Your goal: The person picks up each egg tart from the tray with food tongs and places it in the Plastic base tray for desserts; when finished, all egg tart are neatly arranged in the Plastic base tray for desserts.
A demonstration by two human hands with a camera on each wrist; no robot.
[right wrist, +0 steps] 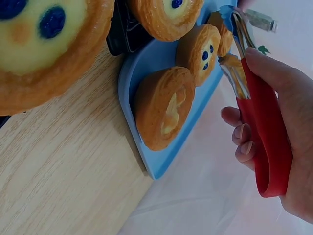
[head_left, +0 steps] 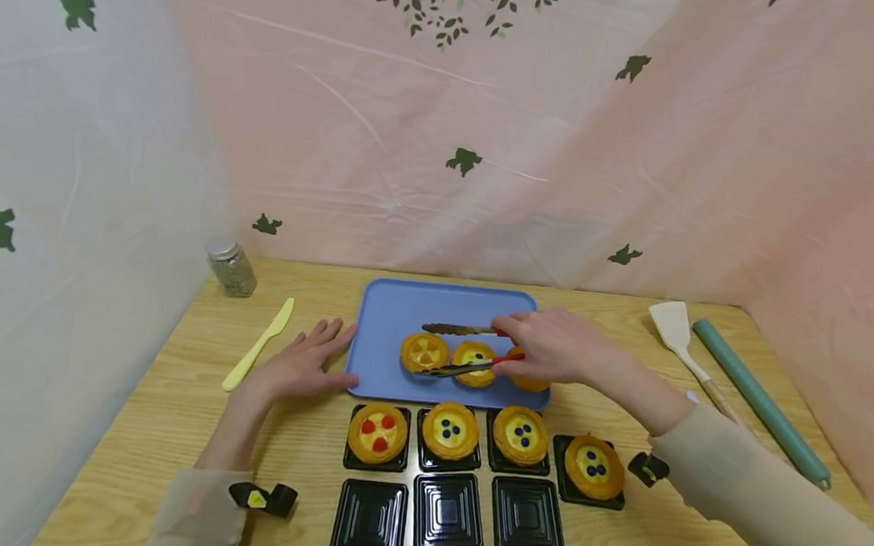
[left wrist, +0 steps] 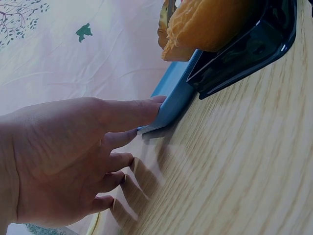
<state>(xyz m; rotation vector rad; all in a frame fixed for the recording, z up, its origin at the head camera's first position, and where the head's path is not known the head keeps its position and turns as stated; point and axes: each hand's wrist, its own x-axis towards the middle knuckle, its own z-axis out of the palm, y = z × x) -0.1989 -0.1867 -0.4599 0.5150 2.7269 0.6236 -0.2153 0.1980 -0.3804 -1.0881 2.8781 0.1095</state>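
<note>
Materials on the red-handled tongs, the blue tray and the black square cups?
Red-handled tongs: shiny metal arms, matte red grips, probably silicone or plastic. Blue rectangular tray: smooth, evenly coloured, likely plastic. Black square cups: thin, glossy, ribbed, probably moulded plastic.

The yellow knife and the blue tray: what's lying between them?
In the head view, only the left hand rests there, fingertips touching the blue tray; the yellow knife lies apart.
</note>
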